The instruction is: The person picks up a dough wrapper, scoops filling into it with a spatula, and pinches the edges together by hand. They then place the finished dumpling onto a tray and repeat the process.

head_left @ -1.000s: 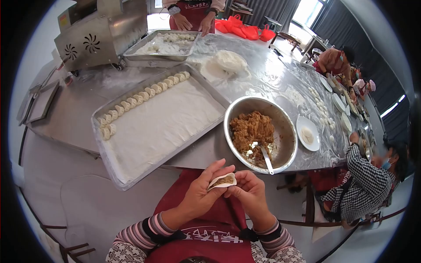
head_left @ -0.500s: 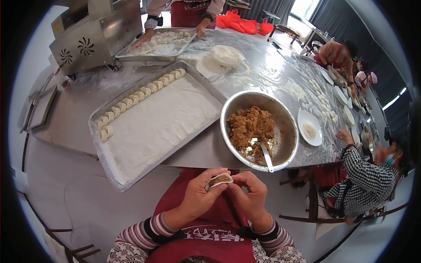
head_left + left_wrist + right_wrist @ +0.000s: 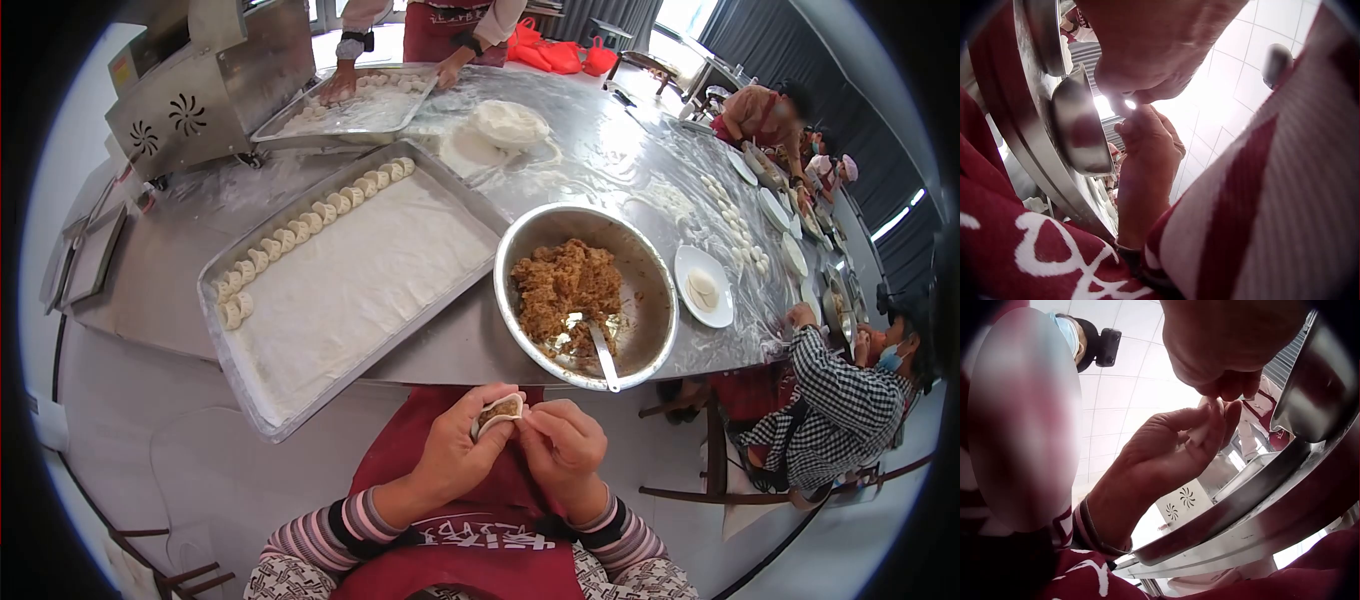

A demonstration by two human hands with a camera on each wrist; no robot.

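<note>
In the head view a dough wrapper (image 3: 497, 412) with brown filling lies half folded in the curled left hand (image 3: 455, 445), in front of the apron. The right hand (image 3: 566, 448) pinches the wrapper's right end between thumb and fingertips. The right wrist view has the left hand (image 3: 1163, 450) cupped round the pale dough, with the right hand (image 3: 1235, 344) above, meeting it at the fingertips. In the left wrist view the right hand (image 3: 1147, 156) reaches up to the left hand (image 3: 1154, 50), which hides most of the dough.
A metal bowl (image 3: 655, 330) of brown filling with a spoon (image 3: 604, 357) stands at the table edge. Left of it, a large tray (image 3: 455, 280) holds a row of pleated dumplings (image 3: 297, 228). A white plate (image 3: 716, 312) holds round wrappers. Other people work around the table.
The right hand's fingers have curled in closer on the wrapper's right end, and the wrapper tilts more upright. Across the table, another person's hands have moved to the far tray, which has shifted left in view.
</note>
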